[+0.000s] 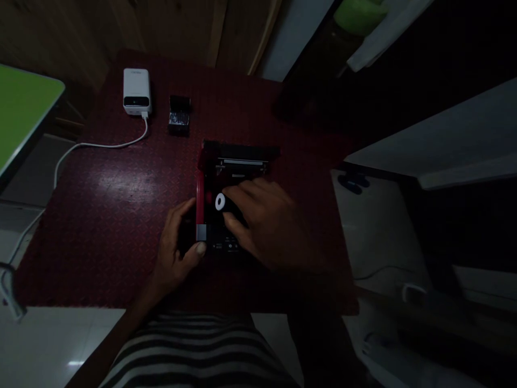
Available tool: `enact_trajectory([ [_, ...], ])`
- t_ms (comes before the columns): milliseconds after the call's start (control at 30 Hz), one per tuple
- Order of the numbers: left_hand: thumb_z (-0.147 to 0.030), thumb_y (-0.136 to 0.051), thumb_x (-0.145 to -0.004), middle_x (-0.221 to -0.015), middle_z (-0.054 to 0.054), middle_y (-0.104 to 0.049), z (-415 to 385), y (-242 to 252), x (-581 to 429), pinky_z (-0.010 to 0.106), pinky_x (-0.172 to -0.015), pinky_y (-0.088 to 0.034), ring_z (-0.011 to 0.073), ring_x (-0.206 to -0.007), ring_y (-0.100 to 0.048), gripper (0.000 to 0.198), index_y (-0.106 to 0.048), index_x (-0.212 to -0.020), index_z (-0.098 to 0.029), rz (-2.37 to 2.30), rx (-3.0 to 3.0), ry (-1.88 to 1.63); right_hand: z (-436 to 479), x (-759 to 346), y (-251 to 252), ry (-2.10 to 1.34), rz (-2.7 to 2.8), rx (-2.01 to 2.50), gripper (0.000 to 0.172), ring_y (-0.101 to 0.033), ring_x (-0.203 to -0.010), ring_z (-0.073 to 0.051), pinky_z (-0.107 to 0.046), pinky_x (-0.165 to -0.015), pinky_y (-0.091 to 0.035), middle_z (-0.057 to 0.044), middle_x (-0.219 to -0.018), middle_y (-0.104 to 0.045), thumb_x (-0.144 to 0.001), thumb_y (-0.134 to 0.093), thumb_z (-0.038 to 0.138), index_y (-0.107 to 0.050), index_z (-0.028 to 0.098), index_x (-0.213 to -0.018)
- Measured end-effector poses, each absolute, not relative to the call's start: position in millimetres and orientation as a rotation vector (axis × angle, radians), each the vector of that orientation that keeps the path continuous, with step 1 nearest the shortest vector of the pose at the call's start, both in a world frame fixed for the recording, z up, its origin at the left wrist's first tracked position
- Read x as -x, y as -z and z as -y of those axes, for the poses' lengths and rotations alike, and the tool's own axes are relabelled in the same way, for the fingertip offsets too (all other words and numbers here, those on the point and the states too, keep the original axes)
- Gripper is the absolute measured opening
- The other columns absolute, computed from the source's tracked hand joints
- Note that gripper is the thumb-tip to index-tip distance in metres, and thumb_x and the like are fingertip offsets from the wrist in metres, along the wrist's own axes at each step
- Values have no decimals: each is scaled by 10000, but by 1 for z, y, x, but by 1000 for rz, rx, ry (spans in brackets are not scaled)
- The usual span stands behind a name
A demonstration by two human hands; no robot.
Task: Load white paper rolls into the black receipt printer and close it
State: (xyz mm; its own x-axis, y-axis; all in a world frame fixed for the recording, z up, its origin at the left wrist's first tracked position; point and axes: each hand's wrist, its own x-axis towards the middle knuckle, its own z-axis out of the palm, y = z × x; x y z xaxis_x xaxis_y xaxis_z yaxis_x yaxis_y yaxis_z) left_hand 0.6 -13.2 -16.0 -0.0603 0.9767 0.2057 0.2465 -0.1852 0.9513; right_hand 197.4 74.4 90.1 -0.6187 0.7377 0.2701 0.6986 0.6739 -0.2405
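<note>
Right in the middle, the right hand (pixel 269 223) has a white-ended roll (pixel 220 202) pinched between thumb and fingers, back of the hand up, the forearm reaching in from the lower right in deep shadow. Over on the other side, the left hand (pixel 175 245) is spread, thumb on the near left corner of the red-and-black device (pixel 201 196), fingers curled beside its left wall, seemingly bracing it. So where do things stand? The device sits on the table (pixel 109 194), open at the top, its dark flap (pixel 242 151) at the far side, so that much is done. The roll is at the open hollow, but whether it touches the bottom or hangs just above, I can't tell; it's not yet let go, and the device isn't closed up, so to my eye this is about midway. Further out, beyond the device and to the left, there's a small black item (pixel 179 116) with a shiny middle, then a white power bank (pixel 136 89), its white cable (pixel 100 145) trailing off the table's left edge.
</note>
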Motion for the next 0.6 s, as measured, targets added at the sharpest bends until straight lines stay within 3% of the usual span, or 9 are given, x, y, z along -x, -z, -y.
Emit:
enact_trajectory([
  [167,-624,-653,-1059,-1636,144,-595,14,13,0,574,-1278,-434,389,-1522,-554,697,-551,-1658,-283,-1356,-1457,-1268,-61,-248,-96,-266,1966,1252,257,-789,-971,-233,-392,-889,-618,-15,-1113,-858,-980,-827,232,-799,287,-1230],
  [267,-668,-657,-1035,-1623,139,-608,13,11,0,571,-1280,-440,397,-1527,-555,706,-587,-1626,-288,-1386,-1411,-1272,-82,-277,-66,-298,1637,1381,226,-793,-1057,-264,-439,-950,-623,-58,-1157,-859,-927,-871,262,-824,277,-1147],
  [333,-699,-672,-1011,-1618,135,-616,12,11,-1,574,-1289,-434,404,-1533,-554,723,-607,-1605,-293,-1404,-1390,-1273,-98,-289,-34,-448,1476,1423,234,-793,-987,-260,-432,-881,-632,-76,-1102,-856,-905,-862,320,-807,243,-1120],
  [467,-707,-666,-1011,-1635,119,-613,11,10,-2,586,-1312,-406,411,-1543,-546,715,-611,-1605,-311,-1404,-1397,-1271,-113,-291,21,-675,1443,1491,272,-782,-962,-241,-396,-845,-626,-57,-1053,-838,-868,-809,363,-731,231,-1093],
  [600,-697,-678,-1016,-1625,107,-621,12,9,-2,564,-1302,-424,409,-1536,-553,683,-632,-1590,-331,-1394,-1381,-1295,-110,-282,38,-742,1513,1481,250,-779,-959,-231,-394,-868,-627,-56,-1039,-838,-855,-768,331,-706,234,-1077],
])
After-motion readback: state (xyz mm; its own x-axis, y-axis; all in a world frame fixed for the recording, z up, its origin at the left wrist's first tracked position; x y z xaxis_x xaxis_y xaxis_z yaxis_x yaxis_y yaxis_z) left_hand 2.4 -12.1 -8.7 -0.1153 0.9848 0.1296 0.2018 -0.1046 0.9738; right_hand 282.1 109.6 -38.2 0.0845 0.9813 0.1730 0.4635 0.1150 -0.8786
